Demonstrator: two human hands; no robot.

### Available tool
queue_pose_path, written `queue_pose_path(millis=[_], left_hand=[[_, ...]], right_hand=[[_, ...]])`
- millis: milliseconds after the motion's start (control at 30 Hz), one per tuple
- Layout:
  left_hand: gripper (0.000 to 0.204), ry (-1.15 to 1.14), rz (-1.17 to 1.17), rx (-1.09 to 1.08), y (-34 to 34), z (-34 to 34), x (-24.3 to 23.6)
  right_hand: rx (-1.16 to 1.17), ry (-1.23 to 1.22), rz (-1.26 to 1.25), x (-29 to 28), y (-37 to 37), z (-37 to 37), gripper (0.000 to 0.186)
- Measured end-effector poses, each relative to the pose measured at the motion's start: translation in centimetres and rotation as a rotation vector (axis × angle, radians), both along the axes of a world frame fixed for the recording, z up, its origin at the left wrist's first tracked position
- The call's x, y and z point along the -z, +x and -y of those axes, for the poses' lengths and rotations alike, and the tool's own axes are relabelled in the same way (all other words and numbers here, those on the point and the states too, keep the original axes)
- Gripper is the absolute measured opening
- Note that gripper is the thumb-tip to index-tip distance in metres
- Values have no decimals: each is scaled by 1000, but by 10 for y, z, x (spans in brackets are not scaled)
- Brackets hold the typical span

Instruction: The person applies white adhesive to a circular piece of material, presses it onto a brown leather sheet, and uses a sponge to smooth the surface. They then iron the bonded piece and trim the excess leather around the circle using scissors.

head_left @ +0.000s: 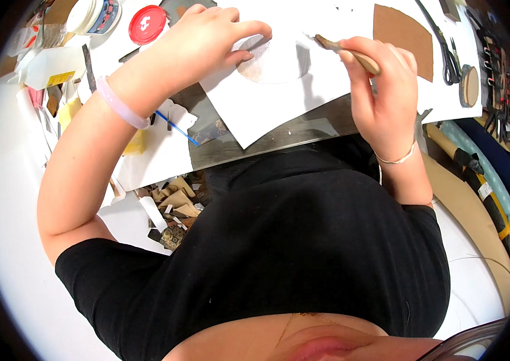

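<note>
My left hand [207,36] lies flat with spread fingers on a pale round piece [276,60] that rests on a white sheet of paper [279,102]. My right hand [381,90] grips a brush with a wooden handle [351,54], its dark tip touching the paper just right of the round piece. A pale bracelet sits on my left wrist and a thin one on my right wrist.
A brown cardboard piece [402,33], black scissors [444,51] and a small round disc [470,85] lie to the right. A red lid [148,24], a white tub [89,15], a blue stick [176,127] and paper scraps [173,207] lie left. Rolled materials [483,180] stand at right.
</note>
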State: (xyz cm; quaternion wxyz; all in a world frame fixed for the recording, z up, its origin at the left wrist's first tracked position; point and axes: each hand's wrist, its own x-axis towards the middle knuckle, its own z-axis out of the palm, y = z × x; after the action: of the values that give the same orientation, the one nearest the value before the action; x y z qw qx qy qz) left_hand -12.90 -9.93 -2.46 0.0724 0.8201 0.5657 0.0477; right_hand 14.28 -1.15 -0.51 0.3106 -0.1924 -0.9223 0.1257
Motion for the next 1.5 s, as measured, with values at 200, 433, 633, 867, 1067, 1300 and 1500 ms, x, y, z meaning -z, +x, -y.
queue_pose_path(millis=[200,433,633,867,1067,1300,1500], left_hand=[[36,-63,55,-47,1,0,0],[42,-398,-14,-121,0,-13,-39],[39,-446,-54,-61,-5,-17,-44],[49,-457,60,-89,-9,-12,-54],[54,-609,18,-172,-6,-20,-61],[56,-510,22,-61,-9,-15,-66],[54,-463,-53,-60,-15,-15,-40]], right_hand=[[-278,-32,96,22,-16,32,28],[-138,-15,23,13,-19,19,27],[-338,-92,29,17,-32,49,24],[-352,-64,51,22,-44,45,22],[-362,-91,107,20,-50,46,18],[-322,-143,94,17,-51,47,23],[-247,-92,9,22,-55,36,20]])
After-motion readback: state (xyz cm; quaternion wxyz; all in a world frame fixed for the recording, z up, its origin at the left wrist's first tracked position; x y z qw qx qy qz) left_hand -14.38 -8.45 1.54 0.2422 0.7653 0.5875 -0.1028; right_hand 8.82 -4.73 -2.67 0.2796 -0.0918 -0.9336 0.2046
